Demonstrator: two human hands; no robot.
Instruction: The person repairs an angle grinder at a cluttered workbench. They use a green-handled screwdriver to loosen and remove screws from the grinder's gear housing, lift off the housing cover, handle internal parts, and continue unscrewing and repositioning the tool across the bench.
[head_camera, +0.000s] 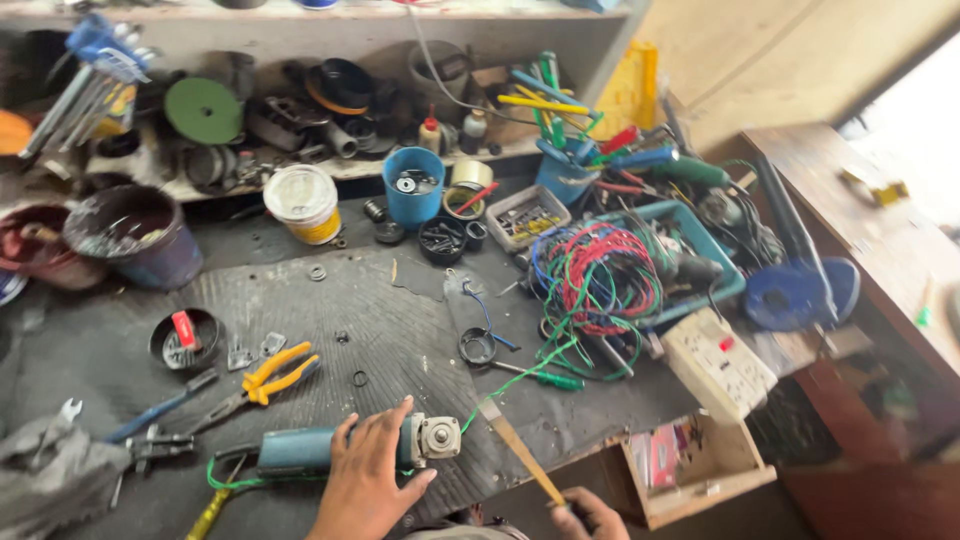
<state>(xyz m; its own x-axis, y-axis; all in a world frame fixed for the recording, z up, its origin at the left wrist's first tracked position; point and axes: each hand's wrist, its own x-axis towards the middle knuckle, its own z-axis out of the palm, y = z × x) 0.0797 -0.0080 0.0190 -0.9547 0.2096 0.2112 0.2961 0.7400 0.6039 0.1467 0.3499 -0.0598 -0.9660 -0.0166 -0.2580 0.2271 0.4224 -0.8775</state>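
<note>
Angle grinder (330, 447) at lower centre of worktop (400, 320)
Left hand (365, 480) clasps grinder body; right hand (590, 515) closed on flat tool (520, 448). Yellow-handled pliers (262, 378) just left, wire tangle (600, 270) upper right

grinder (330, 447): on table (400, 330), under left hand (365, 480)
pliers (262, 380): behind grinder
wire tangle (600, 275): right, in tray (715, 255)

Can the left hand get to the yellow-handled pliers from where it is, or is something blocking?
Probably yes. The left hand rests on the teal angle grinder; the yellow-handled pliers lie just beyond on the mat, with nothing between them, but the hand must leave the grinder.
</note>
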